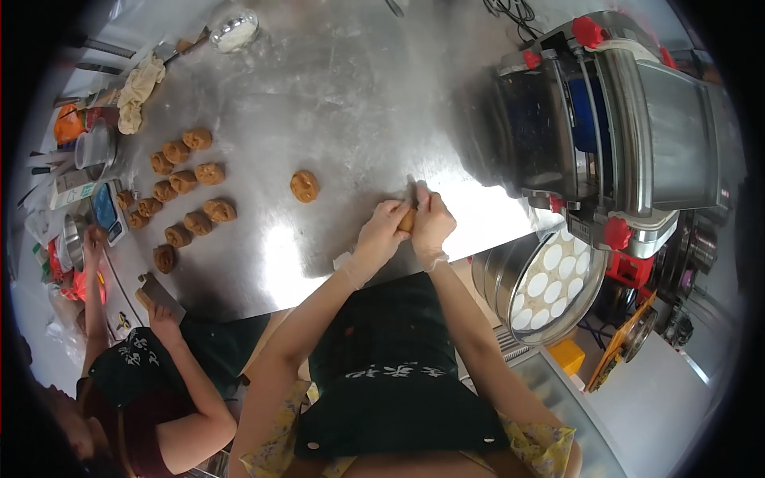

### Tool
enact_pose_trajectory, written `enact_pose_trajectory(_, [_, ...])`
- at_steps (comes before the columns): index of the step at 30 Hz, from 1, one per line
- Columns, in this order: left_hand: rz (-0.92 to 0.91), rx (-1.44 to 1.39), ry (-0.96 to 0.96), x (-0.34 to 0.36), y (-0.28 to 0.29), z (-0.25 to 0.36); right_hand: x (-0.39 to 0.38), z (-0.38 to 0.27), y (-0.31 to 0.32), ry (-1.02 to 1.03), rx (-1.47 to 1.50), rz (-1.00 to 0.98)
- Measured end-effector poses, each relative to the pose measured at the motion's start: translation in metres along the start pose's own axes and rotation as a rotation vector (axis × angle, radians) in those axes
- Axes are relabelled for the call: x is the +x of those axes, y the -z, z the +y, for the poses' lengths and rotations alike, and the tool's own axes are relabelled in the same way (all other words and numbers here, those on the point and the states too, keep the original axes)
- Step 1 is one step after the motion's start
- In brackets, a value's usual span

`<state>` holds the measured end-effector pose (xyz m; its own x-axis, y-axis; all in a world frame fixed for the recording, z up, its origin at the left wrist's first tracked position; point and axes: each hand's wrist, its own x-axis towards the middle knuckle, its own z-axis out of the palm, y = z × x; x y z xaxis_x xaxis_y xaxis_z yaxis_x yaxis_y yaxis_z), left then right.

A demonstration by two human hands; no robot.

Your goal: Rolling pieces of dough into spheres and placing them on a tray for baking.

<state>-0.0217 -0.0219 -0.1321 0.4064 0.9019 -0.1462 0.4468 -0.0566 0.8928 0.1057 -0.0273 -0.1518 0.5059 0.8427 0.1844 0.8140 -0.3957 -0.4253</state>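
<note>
Over the steel table (263,103), near its front edge, my left hand (383,233) and my right hand (433,222) meet around a piece of brown dough (407,221). Fingers of both hands press on it, and most of the piece is hidden by them. Thin clear gloves show at both wrists. Farther off to the left of my hands lies a single brown dough ball (304,186), flattened and dimpled on top. Several more brown dough pieces (183,182) sit in uneven rows at the table's left.
A co-worker at the left holds a dough scraper (159,296) beside a scale (107,211). A steel rolling machine (629,127) with red knobs stands at the right. Below it is a round steamer (550,283) holding white discs. A flour bowl (234,32) and cloth (141,92) lie far left.
</note>
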Motion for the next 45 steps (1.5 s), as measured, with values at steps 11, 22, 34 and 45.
enact_pose_trajectory(11, [-0.046, 0.062, 0.047, -0.008, -0.003, 0.007, -0.007, 0.001, 0.002, -0.035, 0.078, 0.028])
enact_pose_trajectory(22, [0.04, -0.031, 0.042, 0.024, 0.016, -0.005, 0.03, -0.009, -0.021, 0.15, -0.039, 0.023])
enact_pose_trajectory(34, [-0.052, 0.003, 0.068, 0.012, 0.016, 0.006, 0.007, -0.009, -0.013, 0.032, 0.015, 0.009])
enact_pose_trajectory(45, [-0.081, 0.103, -0.013, -0.004, 0.016, 0.003, -0.016, -0.005, 0.008, -0.103, 0.123, -0.09])
